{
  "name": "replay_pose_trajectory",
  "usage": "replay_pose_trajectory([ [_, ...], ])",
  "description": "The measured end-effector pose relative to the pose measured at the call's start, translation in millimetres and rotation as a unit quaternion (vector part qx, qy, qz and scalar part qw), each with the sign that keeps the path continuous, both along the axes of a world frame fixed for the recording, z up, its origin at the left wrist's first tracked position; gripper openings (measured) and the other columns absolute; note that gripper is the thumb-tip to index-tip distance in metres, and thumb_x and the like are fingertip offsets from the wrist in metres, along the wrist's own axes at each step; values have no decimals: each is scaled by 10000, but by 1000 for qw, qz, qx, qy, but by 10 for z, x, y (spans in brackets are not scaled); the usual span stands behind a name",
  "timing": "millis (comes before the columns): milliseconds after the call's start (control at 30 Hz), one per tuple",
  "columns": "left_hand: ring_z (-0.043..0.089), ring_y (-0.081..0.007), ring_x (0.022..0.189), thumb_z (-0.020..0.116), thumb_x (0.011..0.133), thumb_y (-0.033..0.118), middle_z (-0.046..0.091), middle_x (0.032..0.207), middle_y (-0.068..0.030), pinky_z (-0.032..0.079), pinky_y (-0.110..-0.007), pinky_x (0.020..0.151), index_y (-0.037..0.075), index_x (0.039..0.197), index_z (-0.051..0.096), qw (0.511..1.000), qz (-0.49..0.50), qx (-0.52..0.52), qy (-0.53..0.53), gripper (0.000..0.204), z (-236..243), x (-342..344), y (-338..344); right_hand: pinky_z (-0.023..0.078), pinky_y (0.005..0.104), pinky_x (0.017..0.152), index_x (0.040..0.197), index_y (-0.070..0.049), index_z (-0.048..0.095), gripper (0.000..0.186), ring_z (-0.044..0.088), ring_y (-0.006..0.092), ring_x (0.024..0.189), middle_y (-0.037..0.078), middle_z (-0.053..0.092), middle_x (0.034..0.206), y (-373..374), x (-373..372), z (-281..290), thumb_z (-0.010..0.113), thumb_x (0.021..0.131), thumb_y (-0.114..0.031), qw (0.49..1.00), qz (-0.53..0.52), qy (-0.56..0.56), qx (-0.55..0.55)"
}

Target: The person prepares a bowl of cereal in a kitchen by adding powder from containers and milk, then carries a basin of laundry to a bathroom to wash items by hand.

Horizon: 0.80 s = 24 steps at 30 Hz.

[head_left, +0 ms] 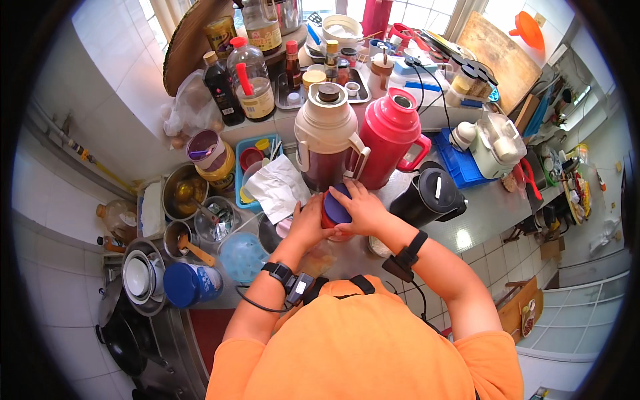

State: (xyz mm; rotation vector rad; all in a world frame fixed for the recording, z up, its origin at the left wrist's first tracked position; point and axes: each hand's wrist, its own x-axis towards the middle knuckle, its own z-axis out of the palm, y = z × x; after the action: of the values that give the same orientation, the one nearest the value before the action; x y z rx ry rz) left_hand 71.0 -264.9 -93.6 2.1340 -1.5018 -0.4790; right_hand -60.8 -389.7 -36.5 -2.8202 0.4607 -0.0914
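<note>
On the metal counter in front of me stands a jar with a blue-purple lid [337,205] and a reddish body. My left hand [307,224] presses against its left side, fingers bent. My right hand [365,212] wraps over the lid and right side, its fingertips on the lid's far edge. Most of the jar's body is hidden by both hands. Just behind it stand a cream thermos flask [329,130] and a red thermos flask [385,143]. A crumpled white paper [279,188] lies beside my left hand, and a black kettle [430,193] stands right of my right hand.
Left are a blue basket [248,148], a pot with a ladle [183,193], stacked white bowls [139,277], a light-blue translucent bowl [243,258] and a blue-lidded tub [183,285]. Bottles [253,90] line the ledge behind. A white appliance [499,143] on a blue tray stands right.
</note>
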Motion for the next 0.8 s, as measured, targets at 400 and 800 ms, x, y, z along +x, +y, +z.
replay_pose_trajectory([
  [400, 327, -280, 1302, 801, 569, 389, 398, 1356, -166, 183, -518, 1064, 20, 1359, 279, 1000, 2, 26, 2, 1016, 88, -23, -13, 333, 453, 1008, 1350, -70, 361, 949, 371, 426, 1222, 253, 350, 1345, -221, -73, -80, 766, 573, -438, 993, 84, -81, 31],
  [800, 377, -284, 1265, 827, 523, 361, 429, 1335, -132, 145, -533, 1068, 55, 1358, 296, 999, 8, 30, 28, 1036, 158, -25, -45, 339, 450, 994, 1367, -56, 315, 1031, 475, 404, 1123, 272, 406, 1285, -274, -126, -46, 789, 528, -421, 994, 90, -25, -60],
])
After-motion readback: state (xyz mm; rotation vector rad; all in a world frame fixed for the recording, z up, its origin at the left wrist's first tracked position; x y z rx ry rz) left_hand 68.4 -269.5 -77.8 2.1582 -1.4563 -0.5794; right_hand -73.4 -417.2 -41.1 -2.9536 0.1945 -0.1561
